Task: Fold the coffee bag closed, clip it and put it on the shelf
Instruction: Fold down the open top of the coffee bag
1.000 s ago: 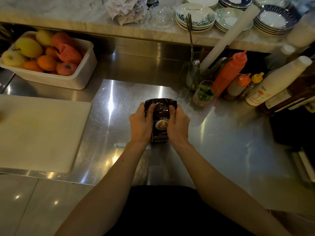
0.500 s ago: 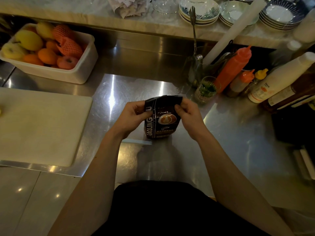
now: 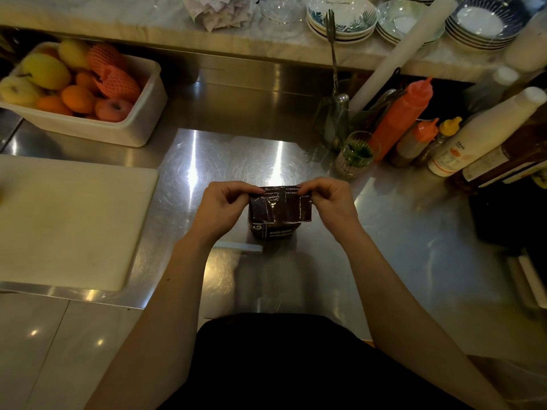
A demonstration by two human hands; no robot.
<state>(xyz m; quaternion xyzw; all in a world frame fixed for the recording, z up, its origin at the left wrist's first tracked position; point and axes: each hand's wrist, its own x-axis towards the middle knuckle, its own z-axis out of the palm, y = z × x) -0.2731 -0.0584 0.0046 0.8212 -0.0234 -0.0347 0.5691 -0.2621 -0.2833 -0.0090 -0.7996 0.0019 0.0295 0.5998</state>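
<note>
A dark brown coffee bag (image 3: 278, 216) stands upright on the steel counter (image 3: 384, 247) in front of me. Its top flap is bent over toward me, hanging down the front of the bag. My left hand (image 3: 222, 208) pinches the flap's left corner and my right hand (image 3: 328, 202) pinches its right corner. A thin white bar-shaped clip (image 3: 238, 246) lies flat on the counter just left of the bag's base, partly behind my left wrist.
A white cutting board (image 3: 68, 220) lies at left. Behind it sits a white tub of fruit (image 3: 118, 128). Squeeze bottles (image 3: 402, 116), a small glass with greens (image 3: 356, 155) and a utensil holder crowd the right rear. A raised marble ledge (image 3: 148, 31) carries stacked bowls (image 3: 343, 19).
Both hands went from gripping the bag's sides to pinching its top corners, and the top flap has been folded down over the front.
</note>
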